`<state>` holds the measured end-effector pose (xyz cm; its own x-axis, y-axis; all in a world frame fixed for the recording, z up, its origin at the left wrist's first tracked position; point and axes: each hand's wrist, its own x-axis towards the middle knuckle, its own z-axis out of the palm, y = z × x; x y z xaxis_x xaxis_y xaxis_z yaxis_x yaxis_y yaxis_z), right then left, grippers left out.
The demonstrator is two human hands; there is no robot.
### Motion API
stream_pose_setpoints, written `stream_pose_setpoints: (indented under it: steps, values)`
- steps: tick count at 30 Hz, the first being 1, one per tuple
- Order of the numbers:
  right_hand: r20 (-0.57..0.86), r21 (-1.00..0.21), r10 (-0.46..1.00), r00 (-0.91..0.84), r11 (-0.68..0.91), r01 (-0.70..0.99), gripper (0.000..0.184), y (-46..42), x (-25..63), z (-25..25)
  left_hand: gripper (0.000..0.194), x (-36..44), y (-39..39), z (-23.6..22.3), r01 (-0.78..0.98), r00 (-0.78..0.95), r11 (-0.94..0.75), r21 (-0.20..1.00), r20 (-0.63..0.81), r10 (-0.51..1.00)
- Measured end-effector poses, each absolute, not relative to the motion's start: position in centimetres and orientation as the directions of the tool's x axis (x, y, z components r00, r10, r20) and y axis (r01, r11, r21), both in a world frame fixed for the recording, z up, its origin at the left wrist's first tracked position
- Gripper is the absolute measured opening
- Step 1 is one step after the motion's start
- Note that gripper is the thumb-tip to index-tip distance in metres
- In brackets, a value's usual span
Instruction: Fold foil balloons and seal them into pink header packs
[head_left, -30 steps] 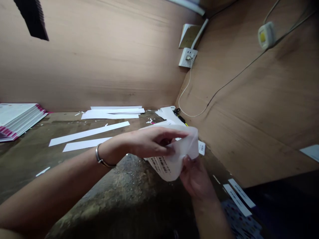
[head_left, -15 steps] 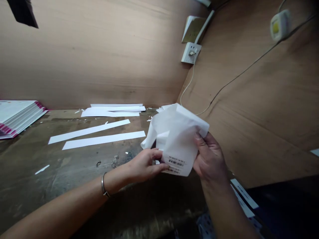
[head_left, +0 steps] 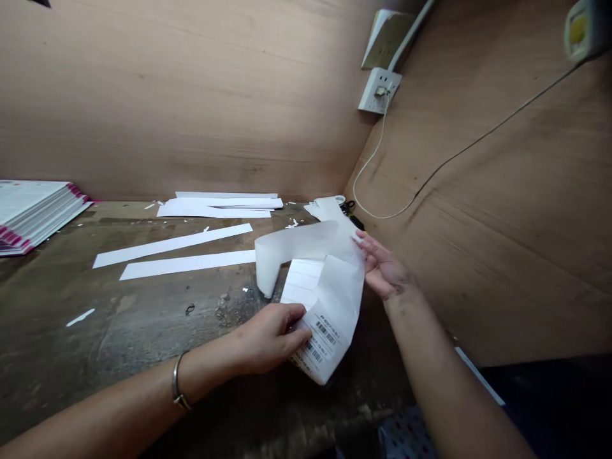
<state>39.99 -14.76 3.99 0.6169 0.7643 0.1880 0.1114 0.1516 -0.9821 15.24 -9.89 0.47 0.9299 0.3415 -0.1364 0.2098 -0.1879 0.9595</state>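
Note:
A curled strip of barcode labels (head_left: pixel 340 299) on whitish translucent backing loops in front of me, its printed rows facing up near the lower end. My left hand (head_left: pixel 272 338), with a metal bangle at the wrist, pinches the left edge of the strip between thumb and fingers. On the other side, my right hand (head_left: pixel 385 268) has its fingers loosely stretched out against the strip's right edge, not closed round it. Part of the backing trails to the left, over the end of a white paper strip (head_left: pixel 191 263).
More white paper strips (head_left: pixel 220 205) lie at the back of the worn table (head_left: pixel 143 344). A stack of pink-edged printed sheets (head_left: pixel 38 213) sits far left. On the wooden wall are a socket (head_left: pixel 380 90) and a cable (head_left: pixel 444 162). Dark-handled scissors (head_left: pixel 350 207) lie in the corner.
The label strip has swung lower and opened out, showing more barcodes. My right hand has loosened its grip and moved up the strip's edge. My left hand has shifted slightly down and left.

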Motion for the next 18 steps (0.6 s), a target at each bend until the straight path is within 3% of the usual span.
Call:
stream_pose_setpoints:
  steps: [5,7,9,14,18]
  values:
    - [0.525,-0.850,0.490,0.696,0.268,0.453,0.015,-13.4,43.8,9.2,0.022,15.5,-10.3,0.6,0.175,0.933,-0.031,0.984,-0.156,0.324]
    - [0.664,-0.746,0.339,0.667,0.243,0.619,0.021,-12.7,44.6,11.3,0.024,15.9,-10.3,0.5,0.145,0.925,0.046,0.988,-0.152,0.348]
    - [0.755,-0.643,0.296,0.585,0.161,0.748,0.029,-12.0,44.9,12.0,0.025,16.2,-10.4,0.2,0.138,0.917,0.053,0.989,-0.148,0.371]
    - [0.696,-0.506,0.519,0.495,-0.133,0.852,0.034,-13.0,44.2,8.5,0.025,16.2,-10.5,-0.4,0.143,0.877,0.087,0.986,-0.167,0.451]
    - [0.618,-0.518,0.499,0.608,-0.323,0.792,0.035,-18.9,40.3,4.9,0.026,15.8,-10.2,-0.3,0.168,0.827,0.140,0.976,-0.216,0.519]
